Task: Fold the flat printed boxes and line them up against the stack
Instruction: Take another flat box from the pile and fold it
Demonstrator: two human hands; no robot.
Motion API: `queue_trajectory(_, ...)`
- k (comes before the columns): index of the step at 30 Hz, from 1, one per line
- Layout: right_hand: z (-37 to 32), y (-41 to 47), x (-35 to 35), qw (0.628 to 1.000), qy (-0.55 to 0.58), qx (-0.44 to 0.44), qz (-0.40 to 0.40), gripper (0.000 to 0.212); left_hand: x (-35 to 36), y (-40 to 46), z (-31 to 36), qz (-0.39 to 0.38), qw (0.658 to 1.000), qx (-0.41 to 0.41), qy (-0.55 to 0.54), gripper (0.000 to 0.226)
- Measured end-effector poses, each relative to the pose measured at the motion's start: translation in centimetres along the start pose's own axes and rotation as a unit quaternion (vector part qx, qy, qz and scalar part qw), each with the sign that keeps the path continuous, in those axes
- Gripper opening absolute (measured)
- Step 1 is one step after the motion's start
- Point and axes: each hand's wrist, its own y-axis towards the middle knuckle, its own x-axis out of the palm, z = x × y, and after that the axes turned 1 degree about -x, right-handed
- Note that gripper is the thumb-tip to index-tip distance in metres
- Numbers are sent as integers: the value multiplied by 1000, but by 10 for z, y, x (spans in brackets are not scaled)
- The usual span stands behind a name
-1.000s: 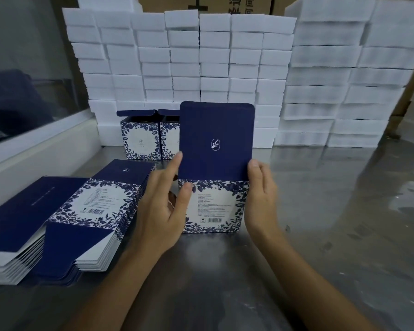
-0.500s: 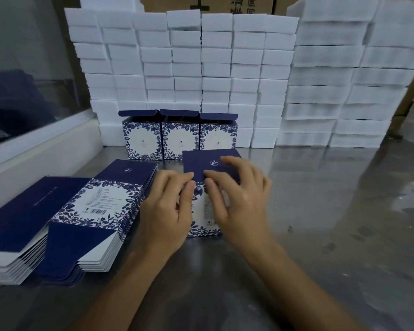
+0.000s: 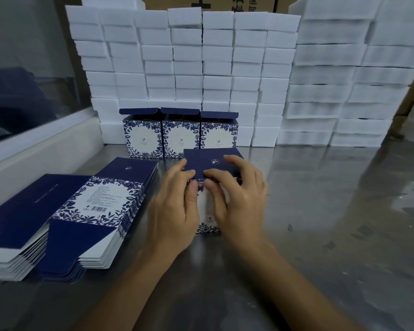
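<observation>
both hands worked on one box (image 3: 207, 218) standing on the steel desk (image 3: 332, 211), in front of the row. left hand (image 3: 175, 209) curled round the box's left side, thumb against the printed front, fingertips at the edge of the dark blue lid flap (image 3: 213, 162). right hand (image 3: 242, 199) curled over the right side, fingers pressing that flap down and forward.

to the left lay the pile of flat printed boxes (image 3: 93, 211), fanned and overhanging itself. further back, three folded boxes (image 3: 181, 136) stood touching, lids open, against the white stack (image 3: 201, 68).

risks, as i judged them: uneven pressure could have creased the flap or buckled a thin wall; a tuck missing its slot would have crumpled; the light box could have slid on the smooth desk; a left forearm drifting sideways might have nudged the fanned pile.
</observation>
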Motion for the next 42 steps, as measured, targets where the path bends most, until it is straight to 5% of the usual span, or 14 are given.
queue_trajectory(12, 23, -3, 3, 986, 128, 102, -22, 25, 3, 0, -9, -27, 996, -64, -54, 33)
queue_trajectory(22, 40, -2, 2, 935, 249, 254, 9, 21, 6, -6, -21, -51, 983, -147, -96, 34)
queue_trajectory(25, 46, -5, 2, 906, 276, 319, -41, 23, 7, -5, -25, -24, 976, -187, -113, 28)
queue_trajectory(29, 51, -7, 0, 871, 296, 373, -123, 96, 4, 0, -30, 33, 969, -235, -64, 30)
queue_trajectory(31, 51, -8, 0, 870, 320, 336, -168, 110, 3, 0, -34, 14, 973, -226, -38, 28)
queue_trajectory(33, 48, -13, 3, 884, 306, 293, -198, 99, 5, -2, -33, -30, 971, -231, -62, 23)
queue_trajectory(36, 44, -10, 5, 895, 283, 312, -146, 43, 6, -2, -35, -43, 947, -272, -165, 19)
queue_trajectory(39, 47, -7, 3, 870, 304, 371, -117, 38, 6, -1, -40, -42, 909, -321, -263, 19)
queue_trajectory(42, 46, -8, 3, 882, 272, 362, -126, 11, 9, -3, -41, -38, 913, -321, -247, 21)
